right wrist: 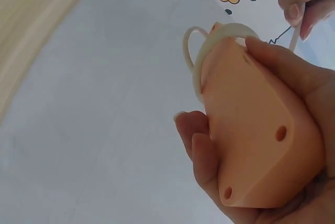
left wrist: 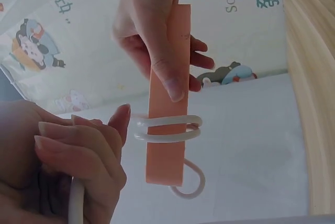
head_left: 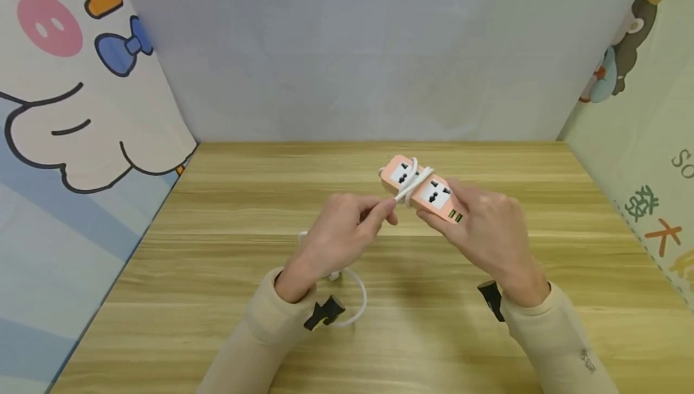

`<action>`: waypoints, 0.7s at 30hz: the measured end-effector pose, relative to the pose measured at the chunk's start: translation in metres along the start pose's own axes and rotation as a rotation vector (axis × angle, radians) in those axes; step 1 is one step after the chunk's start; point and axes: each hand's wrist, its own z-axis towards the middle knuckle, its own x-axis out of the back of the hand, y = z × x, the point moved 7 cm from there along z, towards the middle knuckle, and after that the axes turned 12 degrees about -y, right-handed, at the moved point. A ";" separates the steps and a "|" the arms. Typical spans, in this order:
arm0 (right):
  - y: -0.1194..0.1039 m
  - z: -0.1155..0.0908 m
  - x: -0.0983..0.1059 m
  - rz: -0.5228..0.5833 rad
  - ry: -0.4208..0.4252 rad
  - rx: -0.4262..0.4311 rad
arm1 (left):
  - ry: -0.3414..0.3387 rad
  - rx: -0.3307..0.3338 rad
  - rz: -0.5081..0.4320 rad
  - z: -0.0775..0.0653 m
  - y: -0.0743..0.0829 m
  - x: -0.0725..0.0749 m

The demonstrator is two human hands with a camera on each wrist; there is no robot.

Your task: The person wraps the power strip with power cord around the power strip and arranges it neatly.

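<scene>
My right hand (head_left: 490,228) grips one end of a peach-coloured power strip (head_left: 393,169) with white socket faces and two USB ports. The strip is held up at a slant above the table. A white cable (head_left: 417,182) runs round its middle in a few turns, and a small loop of it (left wrist: 203,182) sticks out at the far end. My left hand (head_left: 347,228) pinches the cable just left of the strip. More of the cable passes through the left fingers in the left wrist view. The plain underside of the strip (right wrist: 246,114) faces the right wrist view.
Loose cable (head_left: 362,297) lies curved on the wooden table (head_left: 217,273) below the left wrist, partly hidden by it. Behind the table stands a pale cloth wall (head_left: 352,50), with cartoon-printed sheets on the left (head_left: 108,123) and right (head_left: 650,141).
</scene>
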 end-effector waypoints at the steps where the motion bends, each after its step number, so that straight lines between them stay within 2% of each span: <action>1: 0.000 0.000 0.001 0.006 0.010 0.000 | -0.017 0.002 -0.021 0.000 -0.001 -0.001; 4: 0.004 0.000 0.003 0.022 0.052 -0.007 | -0.113 0.018 -0.079 -0.001 -0.004 -0.004; 7: 0.017 -0.001 0.012 0.049 0.122 -0.061 | -0.256 0.032 -0.119 -0.003 -0.006 -0.011; 10: 0.034 -0.006 0.026 0.073 0.199 -0.130 | -0.343 0.018 -0.098 -0.003 -0.006 -0.015; 12: 0.040 -0.009 0.034 0.087 0.226 -0.155 | -0.361 -0.001 -0.070 -0.002 -0.005 -0.016; 15: 0.042 -0.010 0.041 0.113 0.240 -0.155 | -0.354 -0.013 -0.031 0.001 -0.007 -0.016; 21: 0.036 -0.010 0.046 0.158 0.248 -0.144 | -0.393 0.023 -0.055 0.004 -0.015 -0.020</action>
